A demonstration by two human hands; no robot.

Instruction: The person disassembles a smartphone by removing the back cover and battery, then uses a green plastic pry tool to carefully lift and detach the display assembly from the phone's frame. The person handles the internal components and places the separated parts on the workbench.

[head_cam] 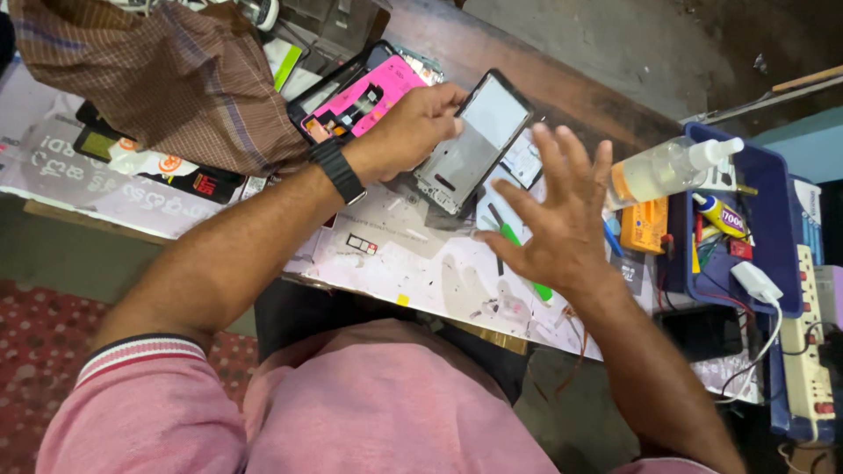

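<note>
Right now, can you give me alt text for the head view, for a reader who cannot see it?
The left hand holds an opened phone frame tilted above a cluttered work mat, while the right hand hovers beside it, open with fingers spread. A green-handled screwdriver lies under the right hand, and a blue tray of tools stands to the right.

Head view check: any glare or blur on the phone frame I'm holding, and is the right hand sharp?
Head view: the phone frame in the left hand shows a pale sheen on its panel, edges fairly sharp; the right hand, fingers spread, is slightly soft; wide-angle lens bends the table edge; upper right floor falls into shadow.
</note>
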